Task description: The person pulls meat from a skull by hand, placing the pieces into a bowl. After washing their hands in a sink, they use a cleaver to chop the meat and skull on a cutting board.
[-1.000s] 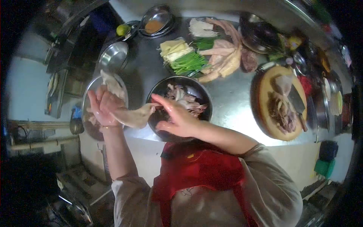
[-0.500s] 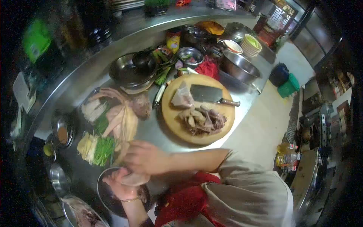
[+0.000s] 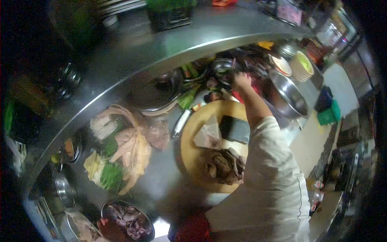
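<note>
My right hand [image 3: 242, 82] reaches to the far side of the metal counter, over a bright red cloth [image 3: 249, 94] and close to a small steel bowl [image 3: 223, 65]. Its fingers are smeared by motion, and I cannot tell what they hold. My left hand does not show. Below the outstretched arm lies a round wooden chopping board [image 3: 188, 161]. It bears a cleaver [image 3: 234, 130], a whitish clear bag [image 3: 209, 133] and a pile of dark cooked-looking meat [image 3: 223, 166]. My sleeve hides the cleaver's handle. A bowl of dark meat pieces [image 3: 130, 220] stands at the near edge.
To the left lie a pale plucked bird [image 3: 131, 149], cut green scallions [image 3: 111, 176] and white strands [image 3: 105, 127]. A dark wok-like pan [image 3: 155, 94] stands behind. A large steel basin [image 3: 288, 92] and stacked bowls [image 3: 302, 67] are at the back right, under a raised shelf edge [image 3: 161, 66].
My right hand has left the near bowl and swung far across the counter to the red cloth. My left hand has gone from view, uncovering the meat in the near bowl. The camera has shifted.
</note>
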